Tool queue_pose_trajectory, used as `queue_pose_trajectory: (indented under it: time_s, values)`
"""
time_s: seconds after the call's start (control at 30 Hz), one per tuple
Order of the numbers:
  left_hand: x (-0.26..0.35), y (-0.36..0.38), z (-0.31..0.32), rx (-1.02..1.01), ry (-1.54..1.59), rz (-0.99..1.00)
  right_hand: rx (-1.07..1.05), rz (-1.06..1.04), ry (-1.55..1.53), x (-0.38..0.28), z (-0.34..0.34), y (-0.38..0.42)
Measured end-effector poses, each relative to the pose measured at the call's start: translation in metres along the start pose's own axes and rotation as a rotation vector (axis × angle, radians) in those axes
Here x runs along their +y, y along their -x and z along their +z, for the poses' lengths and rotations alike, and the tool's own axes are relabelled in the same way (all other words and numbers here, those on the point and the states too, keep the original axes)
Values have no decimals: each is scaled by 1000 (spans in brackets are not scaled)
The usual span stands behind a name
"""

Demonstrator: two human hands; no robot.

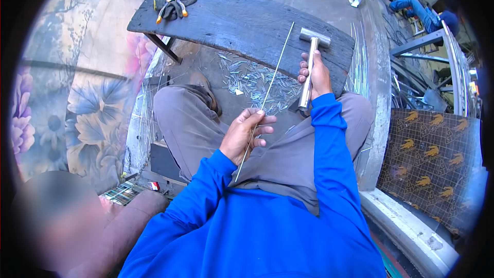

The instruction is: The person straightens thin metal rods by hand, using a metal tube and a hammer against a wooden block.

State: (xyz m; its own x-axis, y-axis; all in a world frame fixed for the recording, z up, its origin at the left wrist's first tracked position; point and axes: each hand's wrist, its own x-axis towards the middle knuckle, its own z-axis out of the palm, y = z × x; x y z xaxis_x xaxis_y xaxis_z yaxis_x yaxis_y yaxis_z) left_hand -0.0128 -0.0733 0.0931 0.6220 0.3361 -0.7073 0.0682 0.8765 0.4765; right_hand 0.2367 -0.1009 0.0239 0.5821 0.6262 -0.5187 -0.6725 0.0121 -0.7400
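Between the thumb and fingers of my left hand [248,133] is a thin metal rod [278,64], slanting up to the right over the bench edge. My right hand [318,73] is wrapped around the handle of a metal hammer [315,36], its head pointing away from me. Both hands are above my lap, in front of a dark wooden bench [231,23]. On the bench's far left lie pliers [173,6] with orange and white handles, resting on a dark glove [186,3].
Many short cut metal pieces [257,82] litter the ground below the bench. Long thin rods [358,62] lie to the right. A person [49,221] sits at lower left, and another person [424,14] is at upper right beside a metal frame [447,56]. A patterned board [429,159] stands at right.
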Motion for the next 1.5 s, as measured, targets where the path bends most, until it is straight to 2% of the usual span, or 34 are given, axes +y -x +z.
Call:
queue_pose_trajectory:
  time_s: [0.27, 0.33, 0.5, 0.6, 0.73, 0.8, 1.07, 1.13, 1.23, 1.5]
  values:
    - [-4, -3, -3, -46, 87, 31, -3, -2, -27, 2, 0, 1]
    - [6, 1, 8, -157, -12, 82, -6, -2, -30, 3, -1, -3]
    - [40, 12, 48, -198, -16, 125, -1, -8, -25, 2, 2, 1]
    - [50, 4, 57, -331, 104, 149, 23, -4, -10, 0, 5, 3]
    - [58, -1, 69, -404, 161, 153, 30, -15, 3, 2, 4, 3]
    - [60, -1, 76, -389, 164, 155, 48, -23, 75, -3, 8, 9]
    - [70, -2, 87, -413, 209, 139, 63, -8, 53, 0, 5, 6]
    - [73, -5, 84, -459, 249, 129, -31, 30, -15, 3, -1, 0]
    - [76, -2, 85, -498, 304, 115, 18, -38, 17, 2, 2, 2]
    - [77, -5, 72, -505, 379, 78, 38, -18, 3, -1, 6, 6]
